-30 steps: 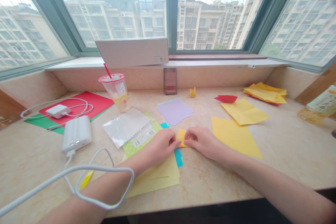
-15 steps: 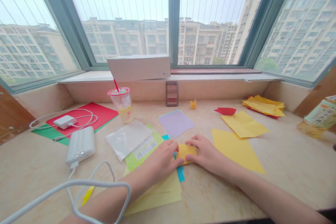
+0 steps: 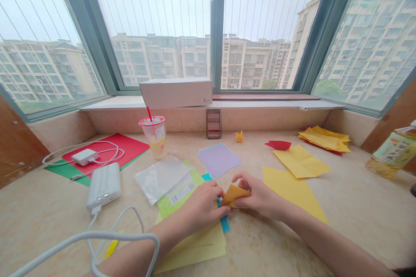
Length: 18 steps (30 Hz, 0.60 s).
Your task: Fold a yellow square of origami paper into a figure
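A small folded piece of orange-yellow paper (image 3: 234,194) is between my two hands, its near side tilted up off the table. My right hand (image 3: 263,197) is closed on its right end, thumb in front and fingers behind. At the left corner, the thumb and curled fingers of my left hand (image 3: 208,203) hold the paper low against the table. Under and beside my left hand lie a blue strip of paper (image 3: 224,223), a pale yellow sheet (image 3: 195,249) and a green dotted packet (image 3: 165,205) with a barcode label.
Purple paper (image 3: 219,160) lies ahead, yellow sheets (image 3: 292,194) to the right. A small yellow folded figure (image 3: 239,136) and a red folded piece (image 3: 278,144) sit farther back. A drink cup (image 3: 156,138), a power bank (image 3: 104,186) and a looping white cable (image 3: 81,236) are left; a bottle (image 3: 393,151) is right.
The folded paper lay flat under my fingers; now its right side is raised and tilted, gripped by my right hand. The camera view has tipped slightly upward.
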Motion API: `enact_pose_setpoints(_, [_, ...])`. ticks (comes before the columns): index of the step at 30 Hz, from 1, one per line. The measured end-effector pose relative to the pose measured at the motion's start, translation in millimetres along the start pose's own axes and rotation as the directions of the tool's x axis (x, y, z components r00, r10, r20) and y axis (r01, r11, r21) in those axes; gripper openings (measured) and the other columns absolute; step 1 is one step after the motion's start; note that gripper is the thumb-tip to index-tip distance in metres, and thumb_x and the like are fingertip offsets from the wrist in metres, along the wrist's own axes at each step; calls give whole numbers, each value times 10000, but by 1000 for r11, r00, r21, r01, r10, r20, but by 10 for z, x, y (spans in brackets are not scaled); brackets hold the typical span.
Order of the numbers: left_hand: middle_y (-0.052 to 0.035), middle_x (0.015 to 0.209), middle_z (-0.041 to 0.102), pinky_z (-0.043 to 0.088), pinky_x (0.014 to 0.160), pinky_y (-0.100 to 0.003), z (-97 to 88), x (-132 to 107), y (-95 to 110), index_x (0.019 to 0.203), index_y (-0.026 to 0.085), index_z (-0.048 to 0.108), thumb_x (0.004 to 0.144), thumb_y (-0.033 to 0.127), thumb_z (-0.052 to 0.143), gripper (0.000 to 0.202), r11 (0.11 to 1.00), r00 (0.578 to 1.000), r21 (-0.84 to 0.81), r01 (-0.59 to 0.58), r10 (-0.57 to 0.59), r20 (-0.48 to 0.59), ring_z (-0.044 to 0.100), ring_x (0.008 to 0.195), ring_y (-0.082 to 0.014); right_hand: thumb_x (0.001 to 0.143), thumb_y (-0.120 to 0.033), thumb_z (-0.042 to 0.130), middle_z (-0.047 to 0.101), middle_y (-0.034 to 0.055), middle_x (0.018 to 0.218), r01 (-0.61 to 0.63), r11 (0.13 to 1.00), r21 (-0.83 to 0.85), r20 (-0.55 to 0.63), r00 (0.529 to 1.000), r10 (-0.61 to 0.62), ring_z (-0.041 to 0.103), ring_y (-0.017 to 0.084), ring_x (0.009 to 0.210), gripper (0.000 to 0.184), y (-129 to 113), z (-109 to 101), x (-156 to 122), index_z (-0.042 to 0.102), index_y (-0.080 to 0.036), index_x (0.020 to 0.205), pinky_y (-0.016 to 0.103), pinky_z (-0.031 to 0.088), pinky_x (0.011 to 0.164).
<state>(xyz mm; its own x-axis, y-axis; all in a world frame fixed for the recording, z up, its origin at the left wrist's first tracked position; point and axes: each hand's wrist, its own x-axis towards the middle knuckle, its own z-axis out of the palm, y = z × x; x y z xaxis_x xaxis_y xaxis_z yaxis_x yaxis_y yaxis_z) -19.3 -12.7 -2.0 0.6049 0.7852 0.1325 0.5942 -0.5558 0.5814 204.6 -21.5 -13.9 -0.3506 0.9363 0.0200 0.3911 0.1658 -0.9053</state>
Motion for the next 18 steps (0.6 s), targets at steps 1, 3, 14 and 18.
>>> enact_pose_setpoints(1, [-59, 938, 663, 454, 830, -341, 4, 11, -9, 851, 190, 658, 769, 324, 718, 168, 1000, 1000, -21, 18, -19, -19, 605, 943, -254, 730, -188, 722, 641, -29, 809, 15, 998, 60, -1, 1000, -15, 615, 164, 740, 418, -15, -20, 7, 565, -222, 1116, 261, 446, 642])
enact_pose_setpoints(3, [-52, 918, 677, 461, 785, -329, 4, 39, -21, 869, 181, 652, 774, 330, 714, 188, 992, 996, -105, 65, -71, -54, 615, 888, -236, 760, -244, 731, 675, 6, 900, 58, 983, 175, -9, 998, -58, 637, 183, 824, 371, -65, -65, 20, 599, -208, 1105, 283, 477, 708])
enact_pose_setpoints(14, [-58, 768, 723, 492, 688, -279, -66, 87, 162, 857, 138, 683, 865, 408, 655, 271, 706, 975, -707, 50, -189, -120, 648, 707, -171, 797, -491, 733, 690, 24, 867, 84, 958, 273, -35, 996, -78, 581, 167, 760, 380, -209, -88, 19, 718, -172, 1002, 278, 439, 685])
enact_pose_setpoints(18, [-42, 699, 700, 491, 683, -270, -67, 71, 165, 835, 133, 694, 882, 413, 631, 291, 712, 974, -701, 44, -188, -129, 648, 688, -169, 789, -454, 750, 697, 25, 887, 84, 949, 303, -11, 996, -84, 583, 165, 767, 356, -204, -69, 14, 721, -178, 1013, 279, 441, 690])
